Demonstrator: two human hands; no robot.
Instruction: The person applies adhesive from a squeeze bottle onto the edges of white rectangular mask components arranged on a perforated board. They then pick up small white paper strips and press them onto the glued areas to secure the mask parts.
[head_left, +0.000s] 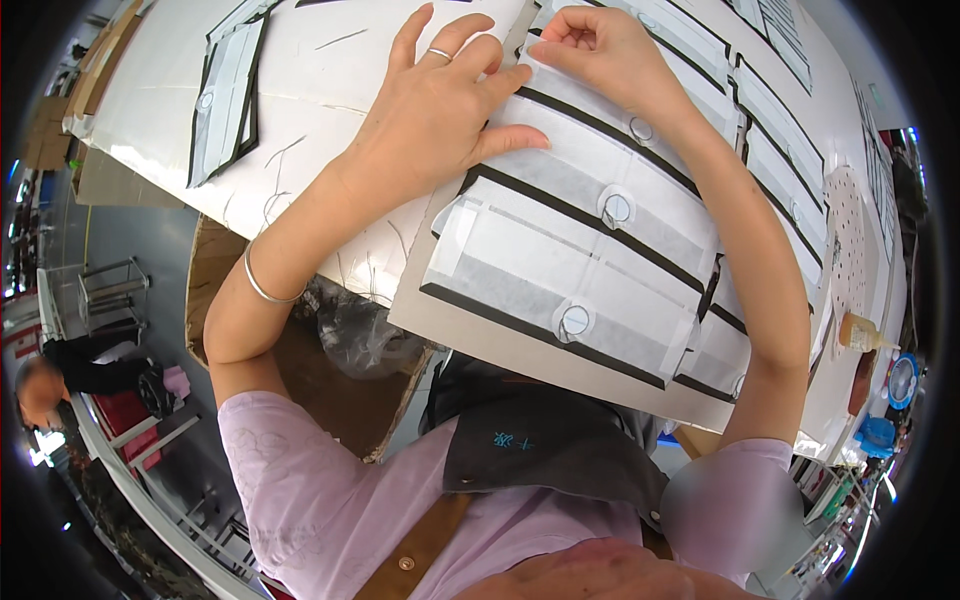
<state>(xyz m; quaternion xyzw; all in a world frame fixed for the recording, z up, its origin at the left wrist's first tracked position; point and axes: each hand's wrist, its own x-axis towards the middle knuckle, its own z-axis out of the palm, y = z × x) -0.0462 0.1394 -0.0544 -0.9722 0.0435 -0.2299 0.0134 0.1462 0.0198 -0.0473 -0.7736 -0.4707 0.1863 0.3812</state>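
Flat white panels with black edges lie overlapped in rows on a pale board [440,300]. The nearest panel [520,270] bears a round silvery disc [574,321] under a clear patch, and the panel behind it has a similar disc [616,208]. My left hand [430,115] is open at the left ends of the far panels, fingers spread, the thumb over a white panel [570,150]. Beside it, my right hand [605,55] has thumb and forefinger pinched at the left edge of a farther panel. What the pinch holds is too small to make out.
A separate black-edged panel [225,100] lies at the table's left, with loose dark threads [285,150] nearby. Below the table edge is an open cardboard box [350,400] with clear plastic. At far right stand a yellowish bottle [857,332] and a blue tape roll [902,380].
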